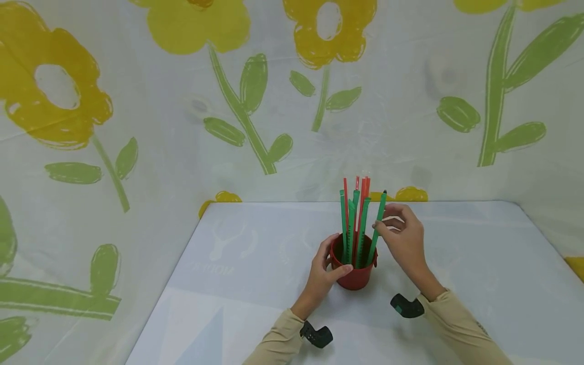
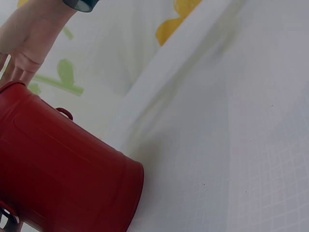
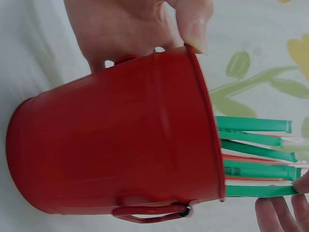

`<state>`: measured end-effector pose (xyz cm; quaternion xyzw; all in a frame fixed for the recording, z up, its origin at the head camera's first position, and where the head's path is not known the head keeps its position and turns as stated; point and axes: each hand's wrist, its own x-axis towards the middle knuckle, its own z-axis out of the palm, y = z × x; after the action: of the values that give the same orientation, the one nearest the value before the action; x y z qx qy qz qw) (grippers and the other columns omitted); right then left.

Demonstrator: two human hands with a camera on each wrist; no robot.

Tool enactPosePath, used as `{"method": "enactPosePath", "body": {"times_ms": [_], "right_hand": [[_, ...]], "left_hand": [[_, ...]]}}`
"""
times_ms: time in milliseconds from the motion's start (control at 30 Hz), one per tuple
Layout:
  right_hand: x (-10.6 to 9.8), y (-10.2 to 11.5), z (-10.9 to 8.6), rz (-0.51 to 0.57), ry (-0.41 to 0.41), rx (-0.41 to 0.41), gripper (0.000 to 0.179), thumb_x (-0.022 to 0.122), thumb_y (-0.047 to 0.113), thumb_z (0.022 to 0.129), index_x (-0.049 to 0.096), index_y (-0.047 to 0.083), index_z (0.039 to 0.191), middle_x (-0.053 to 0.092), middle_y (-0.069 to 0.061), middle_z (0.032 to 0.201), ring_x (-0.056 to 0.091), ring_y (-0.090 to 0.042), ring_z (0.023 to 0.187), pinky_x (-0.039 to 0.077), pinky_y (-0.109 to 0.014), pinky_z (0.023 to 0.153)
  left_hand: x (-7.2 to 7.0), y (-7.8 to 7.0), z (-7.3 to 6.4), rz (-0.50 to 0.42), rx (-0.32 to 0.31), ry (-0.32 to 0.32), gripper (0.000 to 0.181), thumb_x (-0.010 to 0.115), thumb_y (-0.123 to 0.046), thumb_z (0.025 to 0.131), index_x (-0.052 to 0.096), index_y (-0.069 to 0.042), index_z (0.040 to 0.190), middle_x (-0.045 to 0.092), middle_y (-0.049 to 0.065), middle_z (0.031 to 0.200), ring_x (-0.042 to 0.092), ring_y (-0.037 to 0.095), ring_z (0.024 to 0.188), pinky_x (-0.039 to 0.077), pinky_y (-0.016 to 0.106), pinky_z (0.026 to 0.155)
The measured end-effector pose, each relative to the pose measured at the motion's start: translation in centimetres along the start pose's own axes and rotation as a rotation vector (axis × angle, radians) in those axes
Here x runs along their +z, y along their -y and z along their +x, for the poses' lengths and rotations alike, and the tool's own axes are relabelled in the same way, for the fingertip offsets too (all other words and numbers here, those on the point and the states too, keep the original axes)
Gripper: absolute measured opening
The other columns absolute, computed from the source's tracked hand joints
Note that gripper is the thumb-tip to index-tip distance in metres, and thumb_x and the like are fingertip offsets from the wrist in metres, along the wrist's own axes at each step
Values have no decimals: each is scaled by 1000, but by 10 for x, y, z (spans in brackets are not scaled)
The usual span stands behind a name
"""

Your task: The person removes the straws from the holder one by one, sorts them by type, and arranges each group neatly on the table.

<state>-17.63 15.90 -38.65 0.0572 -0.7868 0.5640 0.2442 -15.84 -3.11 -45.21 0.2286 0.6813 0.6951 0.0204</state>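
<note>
A small red bucket (image 1: 357, 278) stands on the table with several long green-wrapped straws (image 1: 350, 228) and thin red straws (image 1: 345, 197) upright in it. My left hand (image 1: 321, 276) grips the bucket from the left, thumb over the front rim and fingers round the side. In the right wrist view its thumb presses on the rim (image 3: 205, 101). At the bucket's right side, my right hand (image 1: 405, 241) pinches one green-wrapped straw (image 1: 382, 202) near its upper end, between thumb and fingers. That straw leans outward, its lower part inside the bucket. Bottoms of all the straws are hidden by the bucket wall.
The white table (image 1: 246, 263) spreads out around the bucket. Behind and to the left hangs a white curtain (image 1: 173, 137) printed with yellow flowers. Small ring handles (image 3: 149, 212) stick out from the bucket's sides. Each wrist wears a black camera (image 1: 407, 306).
</note>
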Motion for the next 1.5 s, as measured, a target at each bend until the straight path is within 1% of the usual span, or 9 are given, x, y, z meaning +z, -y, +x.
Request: {"method": "enactPosePath", "body": {"times_ms": [133, 300, 433, 633, 767, 1000, 1233, 1433, 1500], "right_hand": [[-5, 14, 1, 13, -14, -12, 33, 63, -5, 84, 53, -7, 115, 59, -17, 101, 65, -10, 77, 51, -13, 68], [-9, 5, 9, 56, -47, -27, 34, 64, -4, 84, 53, -6, 117, 59, -15, 102, 64, -5, 77, 50, -13, 68], [-12, -3, 17, 95, -82, -78, 36, 65, -4, 83, 54, -4, 118, 59, -12, 102, 65, -5, 76, 51, -15, 68], [-19, 6, 27, 121, -138, -139, 38, 65, -3, 84, 53, -4, 119, 59, -7, 100, 66, -9, 79, 52, -17, 70], [-25, 13, 31, 159, -155, -157, 38, 64, -4, 83, 53, -4, 120, 59, -9, 99, 67, -11, 78, 52, -18, 70], [-34, 21, 37, 245, -182, -155, 39, 64, -8, 81, 54, -3, 118, 59, -14, 97, 65, -15, 73, 53, -19, 66], [-38, 25, 39, 228, -202, -158, 38, 64, -8, 81, 55, -3, 118, 59, -12, 98, 65, -15, 74, 53, -18, 68], [-43, 25, 43, 387, -192, -177, 37, 62, -12, 79, 56, -6, 115, 58, -15, 95, 65, -17, 69, 54, -21, 64], [-44, 27, 43, 412, -187, -180, 36, 61, -13, 79, 56, -6, 115, 58, -16, 95, 64, -17, 69, 54, -21, 63]], "left_hand": [[1, 0, 0, 1, -11, -4, 67, 63, -17, 86, 31, -1, 143, 42, 15, 141, 40, 31, 127, 35, 53, 101], [1, -2, -1, -1, -9, -4, 67, 63, -16, 86, 31, 0, 143, 43, 15, 141, 40, 31, 127, 36, 52, 101], [1, -3, -1, 0, -9, -6, 68, 63, -17, 86, 31, 2, 143, 42, 15, 141, 40, 30, 128, 35, 52, 102], [-1, -3, -2, -7, -3, -7, 68, 63, -18, 86, 31, 0, 143, 42, 15, 142, 40, 30, 128, 34, 54, 102], [-1, -2, -2, -11, -2, -11, 67, 62, -16, 86, 31, -1, 143, 42, 15, 142, 39, 32, 128, 33, 56, 102], [0, -1, -2, -8, -12, 0, 67, 61, -14, 86, 30, 0, 143, 41, 16, 142, 39, 31, 128, 34, 53, 102], [0, -1, -2, 0, -19, 0, 66, 60, -13, 86, 30, 0, 144, 41, 15, 142, 39, 30, 128, 35, 52, 102], [0, 0, -1, -8, -14, -4, 68, 62, -15, 86, 31, -1, 144, 43, 13, 141, 40, 29, 128, 35, 51, 102], [0, 0, -2, -10, -11, -5, 68, 63, -16, 85, 31, -2, 144, 43, 14, 141, 40, 30, 128, 35, 52, 102]]}}
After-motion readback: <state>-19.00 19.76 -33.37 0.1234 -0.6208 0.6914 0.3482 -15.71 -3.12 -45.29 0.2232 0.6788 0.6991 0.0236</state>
